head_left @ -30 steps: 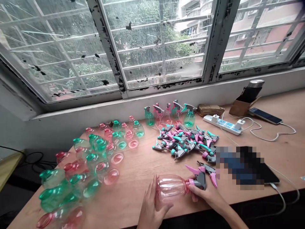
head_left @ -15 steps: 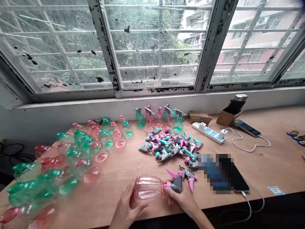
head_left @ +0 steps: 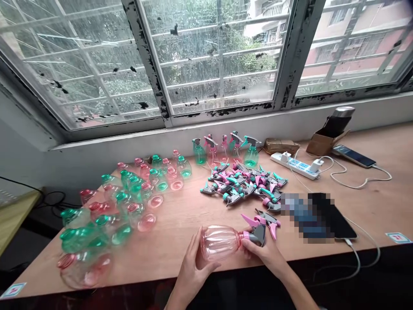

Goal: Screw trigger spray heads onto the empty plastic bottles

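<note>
Left hand has its fingers curled round a pink bottle, right hand has fingers clamped on the sprayer, bottle's tipped sideways over the worktop.

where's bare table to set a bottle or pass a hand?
Free: tabletop between the headless bottles and the spray-head pile, running down left of the left hand; also right of the black tablet, nearer than the smartphone. Crowded: the headless bottles, the spray-head pile, and the fitted spray bottles behind it.
</note>
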Demonstrator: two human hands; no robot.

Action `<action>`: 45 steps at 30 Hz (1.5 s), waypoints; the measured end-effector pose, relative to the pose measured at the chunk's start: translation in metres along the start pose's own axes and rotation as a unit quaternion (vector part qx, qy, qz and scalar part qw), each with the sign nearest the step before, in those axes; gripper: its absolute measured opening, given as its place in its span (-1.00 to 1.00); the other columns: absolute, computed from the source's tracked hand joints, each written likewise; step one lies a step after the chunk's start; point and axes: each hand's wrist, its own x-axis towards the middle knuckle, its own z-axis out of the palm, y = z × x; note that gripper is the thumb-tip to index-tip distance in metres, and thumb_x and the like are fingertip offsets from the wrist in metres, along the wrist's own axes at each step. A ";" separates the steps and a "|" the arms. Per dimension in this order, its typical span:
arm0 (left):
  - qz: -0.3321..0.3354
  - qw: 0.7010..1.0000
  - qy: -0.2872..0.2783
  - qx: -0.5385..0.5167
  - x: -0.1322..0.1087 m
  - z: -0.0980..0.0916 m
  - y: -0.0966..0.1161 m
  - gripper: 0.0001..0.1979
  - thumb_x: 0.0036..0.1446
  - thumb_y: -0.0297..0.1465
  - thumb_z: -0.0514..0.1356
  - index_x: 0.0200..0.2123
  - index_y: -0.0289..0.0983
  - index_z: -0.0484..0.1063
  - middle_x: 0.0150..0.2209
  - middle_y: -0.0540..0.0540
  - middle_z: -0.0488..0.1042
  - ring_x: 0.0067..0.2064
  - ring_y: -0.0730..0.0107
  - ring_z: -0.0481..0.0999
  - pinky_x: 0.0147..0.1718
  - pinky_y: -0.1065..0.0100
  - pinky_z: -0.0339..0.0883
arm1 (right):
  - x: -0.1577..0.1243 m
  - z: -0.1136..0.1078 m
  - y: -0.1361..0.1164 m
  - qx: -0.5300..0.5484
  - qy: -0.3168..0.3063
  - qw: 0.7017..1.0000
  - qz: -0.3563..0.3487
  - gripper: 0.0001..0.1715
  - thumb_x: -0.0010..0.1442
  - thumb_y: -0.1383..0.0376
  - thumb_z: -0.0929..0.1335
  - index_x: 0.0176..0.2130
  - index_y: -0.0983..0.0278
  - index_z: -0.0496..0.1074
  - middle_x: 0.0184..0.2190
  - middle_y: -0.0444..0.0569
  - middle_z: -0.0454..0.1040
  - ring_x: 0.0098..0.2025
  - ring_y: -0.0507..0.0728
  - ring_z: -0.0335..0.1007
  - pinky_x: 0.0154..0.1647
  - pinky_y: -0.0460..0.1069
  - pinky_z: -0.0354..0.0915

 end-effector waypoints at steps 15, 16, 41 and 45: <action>-0.019 0.999 0.024 -0.020 -0.016 0.011 0.010 -0.06 0.16 -0.24 0.38 0.46 0.00 -0.08 0.50 -0.07 0.00 0.48 0.04 0.02 0.44 0.03 -0.11 | -0.008 -0.005 0.000 -0.035 -0.010 0.999 -0.024 -0.54 0.03 0.07 0.60 -0.16 0.23 0.50 -0.55 -0.20 0.49 -0.56 0.07 0.41 -0.49 -0.03 0.38; -0.020 0.999 0.028 -0.019 -0.016 0.012 0.009 -0.06 0.15 -0.24 0.38 0.46 0.01 -0.06 0.50 -0.07 0.01 0.48 0.02 0.03 0.44 0.02 -0.11 | -0.008 -0.005 -0.001 -0.033 -0.008 0.999 -0.024 -0.53 0.03 0.08 0.60 -0.16 0.23 0.50 -0.54 -0.19 0.50 -0.55 0.07 0.41 -0.49 -0.03 0.39; -0.080 0.989 0.013 -0.123 0.012 0.007 0.012 -0.03 0.17 -0.14 0.35 0.48 0.00 -0.16 0.51 -0.05 -0.02 0.50 0.01 -0.08 0.45 0.04 -0.13 | 0.015 0.012 -0.013 -0.015 0.027 0.999 -0.010 -0.56 0.11 -0.03 0.54 -0.27 0.24 0.45 -0.57 -0.09 0.57 -0.59 0.14 0.46 -0.53 0.01 0.42; -0.092 0.981 0.030 -0.168 0.017 0.013 0.010 -0.05 0.15 -0.09 0.36 0.47 -0.13 -0.04 0.46 -0.16 0.14 0.46 -0.06 0.08 0.42 0.03 0.00 | 0.014 0.009 -0.009 -0.043 0.038 0.998 0.003 -0.51 0.06 -0.02 0.57 -0.19 0.24 0.49 -0.56 -0.07 0.59 -0.56 0.18 0.51 -0.47 0.05 0.47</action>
